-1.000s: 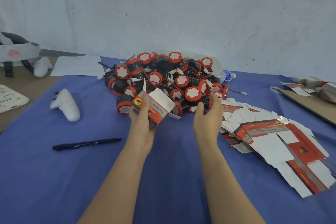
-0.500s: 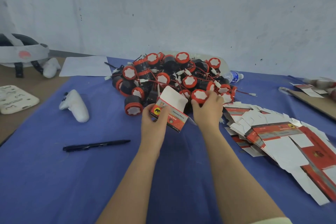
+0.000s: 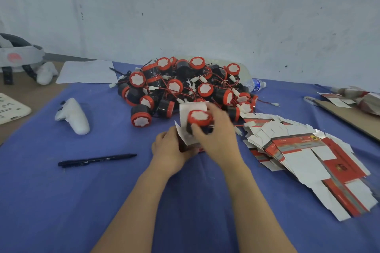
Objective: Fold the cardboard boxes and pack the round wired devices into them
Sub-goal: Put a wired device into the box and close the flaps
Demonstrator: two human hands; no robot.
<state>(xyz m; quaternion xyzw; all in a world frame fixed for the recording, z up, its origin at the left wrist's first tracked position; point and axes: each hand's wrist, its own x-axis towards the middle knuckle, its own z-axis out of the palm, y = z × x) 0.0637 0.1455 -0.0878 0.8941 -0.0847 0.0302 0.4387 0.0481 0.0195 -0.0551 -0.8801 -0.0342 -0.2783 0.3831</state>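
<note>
The fingers of my right hand (image 3: pixel 218 137) are curled around one round wired device (image 3: pixel 198 117), with its red cap and white face turned up toward me. The fingers of my left hand (image 3: pixel 169 148) are closed on the folded box (image 3: pixel 193 107), which stands low over the bench (image 3: pixel 61 201) with its white flaps open upward. The device is right at the mouth of the box and touches the flaps. How deep it sits inside I cannot tell, because my hand covers it.

To do this step well, I think I should grip the box upright and firm, spread the flaps, and push the body straight down, not tilted, so that the thin card does not bend. The red wire must also go in before I close the top, or it can catch.

Just behind my hands, toward the back edge, lies the pile of devices (image 3: pixel 185 88) with tangled wires. The flat box blanks (image 3: pixel 308 160) spread toward the right edge, very near my right wrist, so my elbow should not sweep there. On the left, a black pen (image 3: pixel 96 159) and a white controller (image 3: pixel 73 117) lie well apart from my hands. I judge the best room for moving is toward the front edge, between the pen and the blanks.
</note>
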